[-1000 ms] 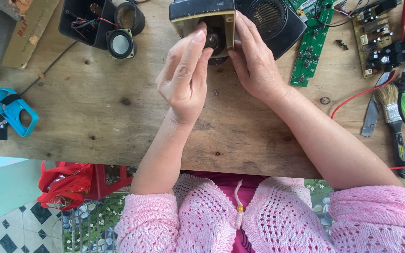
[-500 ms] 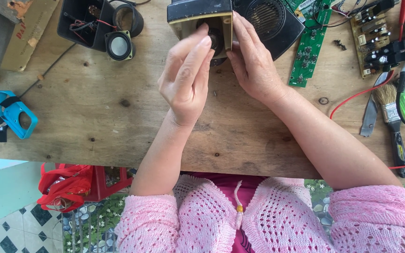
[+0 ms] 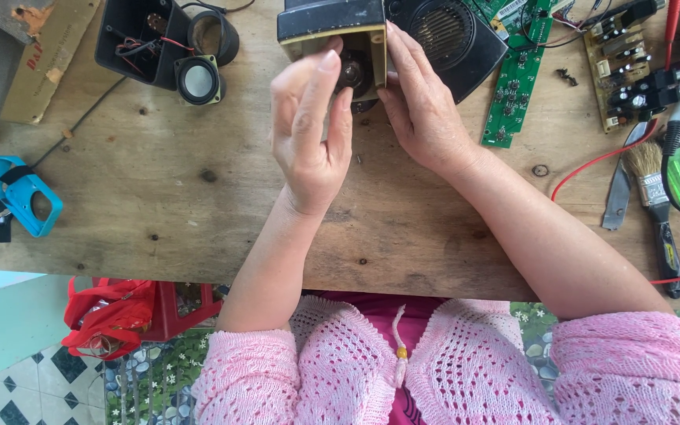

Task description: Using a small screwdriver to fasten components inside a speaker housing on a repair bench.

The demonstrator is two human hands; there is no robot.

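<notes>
Head view, workbench entry, risks listed first.

Item: small speaker box point(image 3: 332, 27), dark top, yellowish open face turned toward me, at the far edge of the wooden table point(image 3: 198, 205). A round dark part point(image 3: 353, 72) sits in the opening.

Risk 1: the box could tip or slide away, I judge, since only my right hand point(image 3: 423, 110) steadies it from the side and it rests close against the larger black speaker grille point(image 3: 446, 35).

Risk 2: the round part could drop into the cavity if my left fingertips point(image 3: 328, 67) lose it. Whether they pinch it or merely touch it, I cannot tell.

Risk 3: thin wires inside may be strained. None are visible in the opening.

Pose, left hand point(image 3: 308, 134): raised on edge, palm turned right, fingers straight and close together, tips at the opening, wrist above the table.

Pose, right hand: flat along the box's right wall, fingers extended and together, pressing rather than gripping.

Nearby: green circuit board point(image 3: 513, 86), paintbrush point(image 3: 651, 189), second opened speaker housing point(image 3: 139, 39), blue tool point(image 3: 21, 197).
</notes>
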